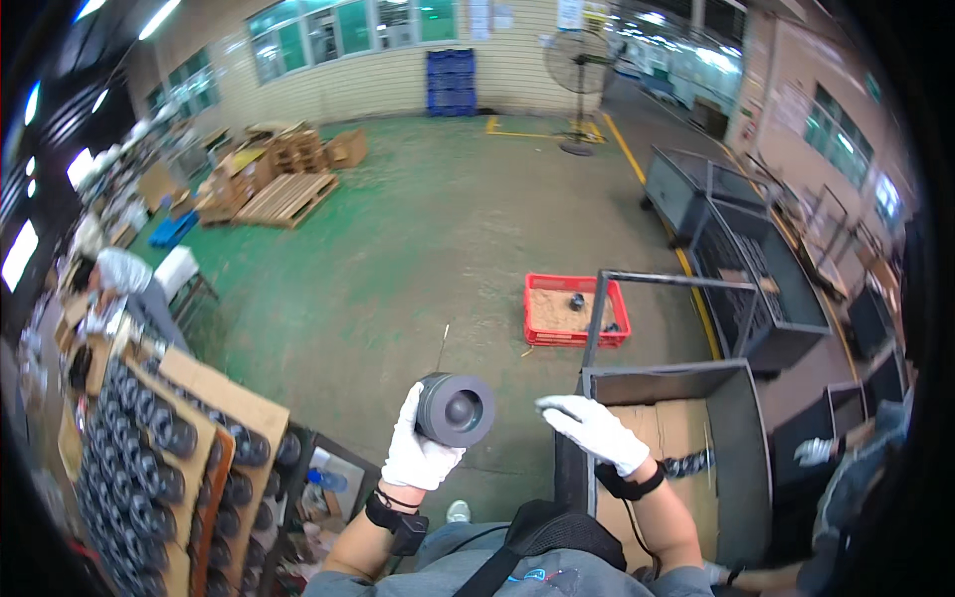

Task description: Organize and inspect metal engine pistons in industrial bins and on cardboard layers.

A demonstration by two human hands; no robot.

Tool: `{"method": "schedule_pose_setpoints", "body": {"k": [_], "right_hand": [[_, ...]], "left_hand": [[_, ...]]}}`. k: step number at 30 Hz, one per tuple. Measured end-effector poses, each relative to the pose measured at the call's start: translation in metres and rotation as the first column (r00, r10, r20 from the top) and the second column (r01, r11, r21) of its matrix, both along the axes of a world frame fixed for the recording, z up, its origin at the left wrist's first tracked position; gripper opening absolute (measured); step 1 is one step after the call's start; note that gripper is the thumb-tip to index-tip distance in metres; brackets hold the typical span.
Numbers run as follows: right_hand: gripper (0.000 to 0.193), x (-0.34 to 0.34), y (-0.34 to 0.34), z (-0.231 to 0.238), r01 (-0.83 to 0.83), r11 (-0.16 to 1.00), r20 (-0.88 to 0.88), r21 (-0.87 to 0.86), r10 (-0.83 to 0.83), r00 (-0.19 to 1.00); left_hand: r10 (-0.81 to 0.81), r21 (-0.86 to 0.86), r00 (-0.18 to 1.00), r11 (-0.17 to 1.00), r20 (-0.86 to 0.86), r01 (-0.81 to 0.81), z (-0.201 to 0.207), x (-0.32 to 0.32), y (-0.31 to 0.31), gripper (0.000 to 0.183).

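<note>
My left hand (416, 450), in a white glove, is closed round a dark grey piston (456, 410). The round end with its hollow bowl faces up toward me. My right hand (594, 432), gloved in white too, is raised to the right of the piston and apart from it. Its fingers are stretched out with nothing in them. Below it stands a dark metal bin (744, 438) lined with cardboard (686, 418). A short row of dark parts (688, 464) lies inside, partly behind my right forearm.
Cardboard-layered stacks of pistons (149, 478) stand at my left. Ahead sits a red crate (572, 336) with a few dark parts. Metal carts (756, 269) line the right. A co-worker's gloved hand (816, 452) is far right; another person (134, 284) bends at left.
</note>
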State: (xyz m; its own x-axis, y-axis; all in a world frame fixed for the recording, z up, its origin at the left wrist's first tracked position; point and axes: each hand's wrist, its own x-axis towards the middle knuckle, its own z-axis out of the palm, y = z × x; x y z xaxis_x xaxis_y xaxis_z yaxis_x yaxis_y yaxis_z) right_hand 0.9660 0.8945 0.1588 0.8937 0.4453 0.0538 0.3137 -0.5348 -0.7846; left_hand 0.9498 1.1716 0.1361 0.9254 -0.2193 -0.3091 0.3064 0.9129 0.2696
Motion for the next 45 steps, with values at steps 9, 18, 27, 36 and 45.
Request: {"method": "schedule_pose_setpoints", "body": {"k": [9,18,27,36,45], "right_hand": [[0.073,-0.012,0.076,0.003,0.167,0.705,-0.384,0.690,0.161,0.909],[0.089,-0.020,0.064,-0.006,0.119,0.599,-0.312,0.792,0.230,0.922],[0.105,-0.020,0.043,0.002,-0.025,0.603,-0.198,0.797,0.300,0.933],[0.089,-0.020,0.039,0.007,-0.374,0.854,0.399,0.362,0.220,0.890],[0.094,-0.033,0.038,0.002,-0.276,0.892,0.282,0.358,0.178,0.943]], "left_hand": [[-0.344,-0.061,0.938,0.938,-0.047,0.341,0.012,0.024,-0.008,0.052],[-0.284,0.070,0.957,0.955,-0.053,0.288,0.021,0.018,-0.013,0.049],[-0.268,0.235,0.939,0.948,0.214,0.217,0.043,-0.020,-0.027,0.065],[-0.213,-0.302,0.895,0.889,0.393,0.344,-0.003,-0.031,-0.053,0.097],[-0.197,-0.223,0.941,0.939,0.276,0.261,0.008,-0.036,-0.051,0.082]]}}
